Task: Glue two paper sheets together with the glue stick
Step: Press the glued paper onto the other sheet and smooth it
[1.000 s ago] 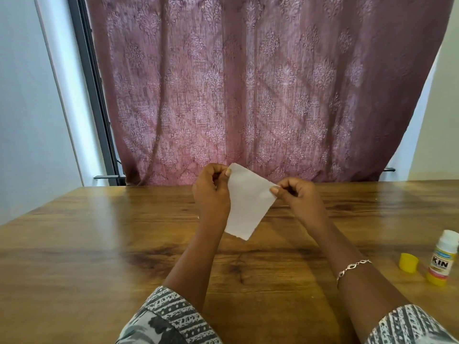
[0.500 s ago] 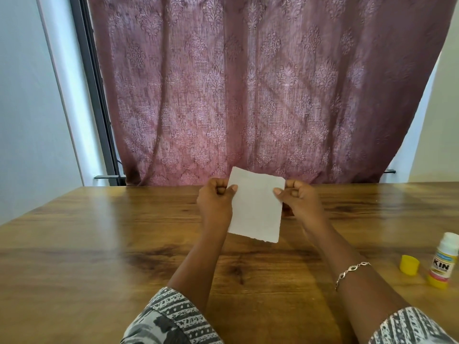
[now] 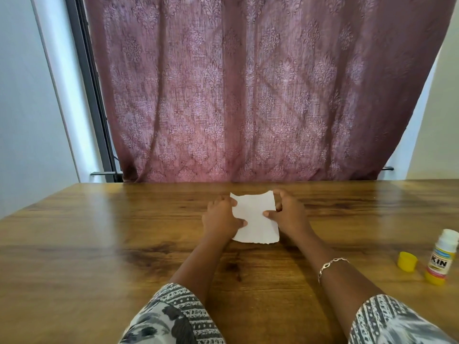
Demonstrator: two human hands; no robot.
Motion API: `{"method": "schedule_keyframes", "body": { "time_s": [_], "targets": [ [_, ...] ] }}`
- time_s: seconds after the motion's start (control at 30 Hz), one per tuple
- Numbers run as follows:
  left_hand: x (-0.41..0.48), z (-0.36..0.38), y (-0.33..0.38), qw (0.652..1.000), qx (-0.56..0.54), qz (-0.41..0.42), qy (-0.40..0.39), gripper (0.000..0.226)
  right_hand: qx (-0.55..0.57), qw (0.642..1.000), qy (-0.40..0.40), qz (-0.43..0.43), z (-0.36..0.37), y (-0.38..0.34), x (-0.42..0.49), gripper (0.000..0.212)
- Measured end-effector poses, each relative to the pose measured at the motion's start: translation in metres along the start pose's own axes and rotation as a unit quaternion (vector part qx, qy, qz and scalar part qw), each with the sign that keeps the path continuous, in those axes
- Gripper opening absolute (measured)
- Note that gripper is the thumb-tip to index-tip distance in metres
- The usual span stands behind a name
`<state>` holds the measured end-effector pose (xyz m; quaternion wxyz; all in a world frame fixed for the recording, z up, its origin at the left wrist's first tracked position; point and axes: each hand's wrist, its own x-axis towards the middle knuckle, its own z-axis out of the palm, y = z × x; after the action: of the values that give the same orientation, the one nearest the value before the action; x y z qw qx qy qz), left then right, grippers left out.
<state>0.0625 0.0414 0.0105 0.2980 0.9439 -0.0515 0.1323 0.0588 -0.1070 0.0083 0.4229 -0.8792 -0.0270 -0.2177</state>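
Paper (image 3: 255, 220) lowered to table (image 3: 99, 244); left hand (image 3: 219, 218), right hand (image 3: 289, 214) seemingly pinching.

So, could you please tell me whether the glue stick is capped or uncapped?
Uncapped: the glue stick stands upright with its white top bare, and the yellow cap sits apart on the table beside it.

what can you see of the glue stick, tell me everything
The glue stick stands upright on the wooden table at the far right. It looks plastic: a white top, a label with black letters KIN, a yellow base. It is uncapped; its yellow cap sits on the table just to its left, apart. Nothing but the table touches it.
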Motion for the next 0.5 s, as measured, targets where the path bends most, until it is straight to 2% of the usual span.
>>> {"method": "schedule_keyframes", "body": {
  "time_s": [0.17,0.33,0.4,0.5],
  "targets": [
    [0.0,0.003,-0.004,0.992,0.1,0.004,-0.073,0.058,-0.086,0.994,-0.067,0.021,0.011,0.008,0.001,0.06],
    [0.0,0.003,-0.006,0.984,0.143,-0.012,-0.105,0.049,-0.157,0.983,-0.097,0.02,0.014,0.015,0.002,0.05],
    [-0.001,0.003,-0.005,0.98,0.164,-0.003,-0.115,0.054,-0.177,0.978,-0.104,0.023,0.014,0.017,0.002,0.046],
    [-0.004,0.003,-0.002,0.973,0.183,0.004,-0.142,0.073,-0.187,0.975,-0.12,0.031,0.012,0.019,0.002,0.049]
  ]
}}
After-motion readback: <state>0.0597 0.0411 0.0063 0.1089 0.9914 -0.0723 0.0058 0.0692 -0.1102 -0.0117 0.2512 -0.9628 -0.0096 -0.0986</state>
